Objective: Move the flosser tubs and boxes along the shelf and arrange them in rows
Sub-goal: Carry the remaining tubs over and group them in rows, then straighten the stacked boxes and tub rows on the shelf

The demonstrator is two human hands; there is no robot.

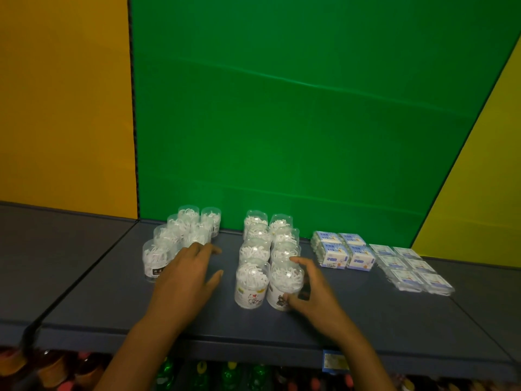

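Clear flosser tubs stand in two groups on the dark shelf (118,280). The left group (180,235) holds several tubs in a loose cluster. The middle group (267,249) forms two rows running front to back. My left hand (186,275) hovers flat, fingers apart, between the groups, close to the left cluster's front tub (155,259). My right hand (313,292) curls around the right side of the front right tub (283,286), thumb low against it, fingers spread. Blue flosser boxes (342,252) and flat clear packs (408,268) lie in rows to the right.
A green back panel (282,122) rises behind the shelf, with yellow panels (62,103) on both sides. A price tag (334,361) sits on the shelf's front edge. Bottles with coloured caps (197,373) stand on the lower shelf.
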